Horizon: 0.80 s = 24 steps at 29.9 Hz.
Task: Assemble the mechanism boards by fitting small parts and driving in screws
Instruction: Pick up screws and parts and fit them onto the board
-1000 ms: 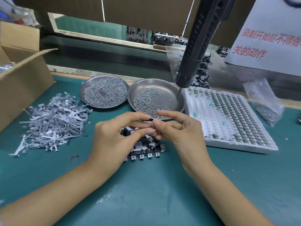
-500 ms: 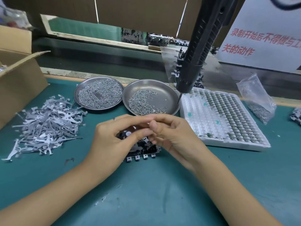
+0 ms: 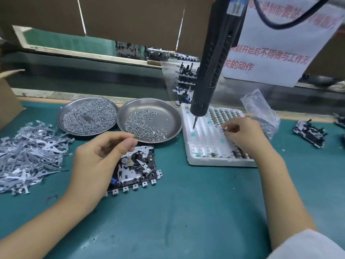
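Left hand: I am holding my left hand [image 3: 99, 161] over the near left corner of the mechanism board [image 3: 138, 170], thumb and forefinger pressed together; whether anything sits between them I cannot tell.
Right hand: I am reaching my right hand [image 3: 242, 135] over the white foam tray [image 3: 203, 144], fingers curled and pinching a small metal part [image 3: 224, 128] just above the tray's rows.
Mechanism board: it is lying flat on the green mat [image 3: 186, 212], just in front of the right steel dish [image 3: 150, 119] of screws.
Dishes: the left steel dish [image 3: 87, 115] is sitting beside the right one, their rims about touching, and is holding the fuller layer of screws.
Screwdriver: a black electric screwdriver [image 3: 212, 60] is hanging tilted from above, its bit pointing down over the tray's left part.
Left of mat: a heap of stamped metal levers [image 3: 28, 156] is lying loose, a cardboard box [image 3: 8, 101] behind it.
Right of mat: a clear plastic bag [image 3: 261, 111] of small parts is standing behind the tray; more black assemblies [image 3: 309, 132] are lying beyond it.
Room: a white paper notice [image 3: 276, 53] with red lettering is hanging at the back, above a dark conveyor belt [image 3: 89, 77].
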Motion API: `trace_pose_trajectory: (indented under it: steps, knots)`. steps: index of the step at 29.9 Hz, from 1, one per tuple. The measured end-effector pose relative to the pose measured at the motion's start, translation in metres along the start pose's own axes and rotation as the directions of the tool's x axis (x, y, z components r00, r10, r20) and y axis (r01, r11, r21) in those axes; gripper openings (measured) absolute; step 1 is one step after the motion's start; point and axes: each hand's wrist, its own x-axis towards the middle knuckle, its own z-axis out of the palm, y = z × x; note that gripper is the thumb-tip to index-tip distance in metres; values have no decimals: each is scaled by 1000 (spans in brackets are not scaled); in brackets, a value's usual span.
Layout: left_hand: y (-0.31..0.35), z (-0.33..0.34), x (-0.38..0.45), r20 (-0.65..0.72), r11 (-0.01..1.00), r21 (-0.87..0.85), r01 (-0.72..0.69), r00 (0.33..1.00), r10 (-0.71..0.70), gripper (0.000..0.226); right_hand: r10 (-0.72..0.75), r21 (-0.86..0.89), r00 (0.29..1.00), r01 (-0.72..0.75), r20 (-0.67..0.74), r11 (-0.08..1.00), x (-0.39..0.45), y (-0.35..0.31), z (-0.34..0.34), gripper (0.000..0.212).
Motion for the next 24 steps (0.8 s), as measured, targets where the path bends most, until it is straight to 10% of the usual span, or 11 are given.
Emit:
trace_pose_trajectory:
  steps: [24]
  knots:
    - [-12, 9, 4, -65, 996, -60, 73, 995, -77, 19, -121, -346, 993, 111, -8, 932, 3, -15, 7, 47]
